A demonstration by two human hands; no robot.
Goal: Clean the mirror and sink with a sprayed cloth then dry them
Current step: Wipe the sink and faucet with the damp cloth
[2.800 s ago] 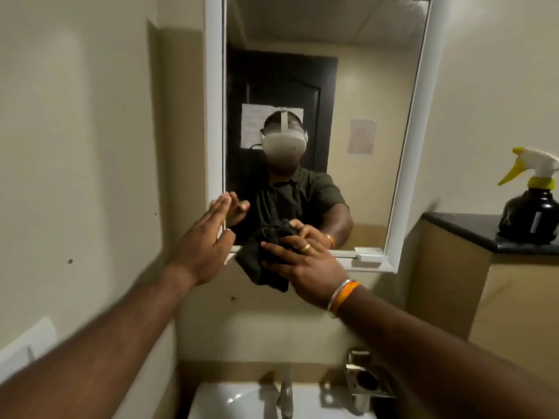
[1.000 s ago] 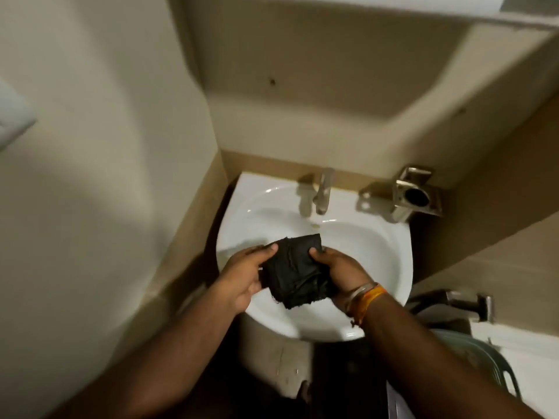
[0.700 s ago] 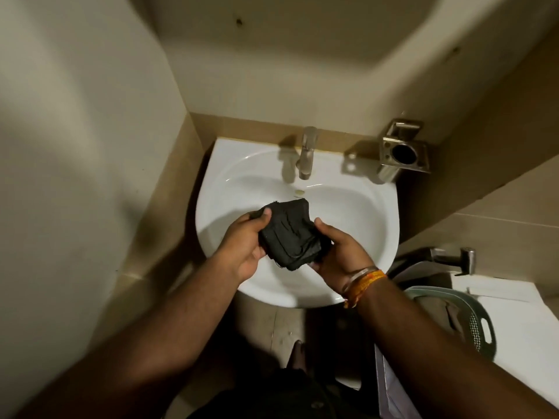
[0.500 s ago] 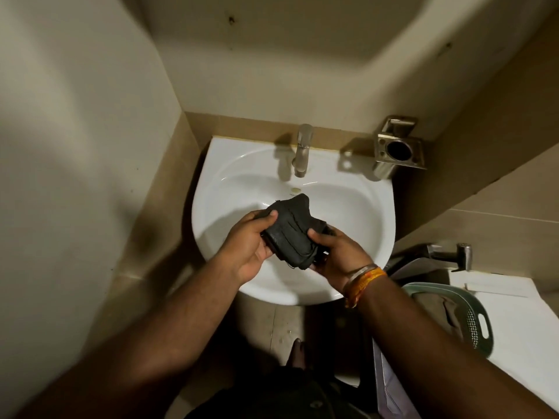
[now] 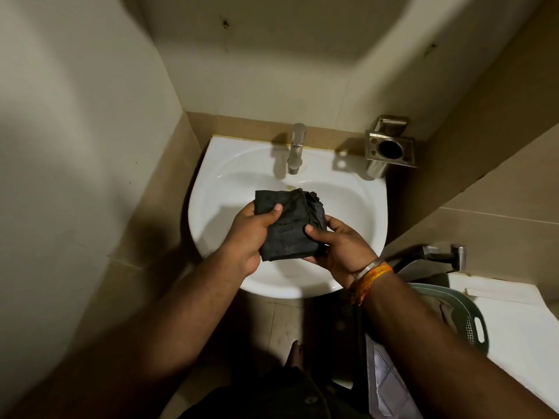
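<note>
1. The left hand (image 5: 248, 234) grips the left side of the black cloth (image 5: 289, 226), thumb pressed on top near its upper left corner and fingers curled beneath.
2. The right hand (image 5: 338, 246) pinches the cloth's right edge, thumb on top and fingers underneath, palm turned partly up.
3. The cloth is folded into a rough square, bunched at its upper right, and is held between both hands above the basin; whether it touches the porcelain cannot be told.
4. The right wrist wears a metal bangle (image 5: 367, 269) and an orange band (image 5: 373, 281) just behind it.
5. The sink (image 5: 208, 189) is white and rounded, set against the back wall, directly under the hands.
6. A steel tap (image 5: 295, 151) stands at the middle of the sink's back rim, spout pointing toward the basin.
7. A steel holder (image 5: 390, 146) with a round hole is fixed to the wall at the sink's back right corner.
8. A second tap (image 5: 444, 255) sticks out of the right wall, lower and nearer than the sink.
9. A green basket (image 5: 472, 322) sits below that tap, partly hidden by the right forearm.
10. The mirror is out of view.
11. Beige wall tiles (image 5: 496, 201) surround the sink on three sides.
</note>
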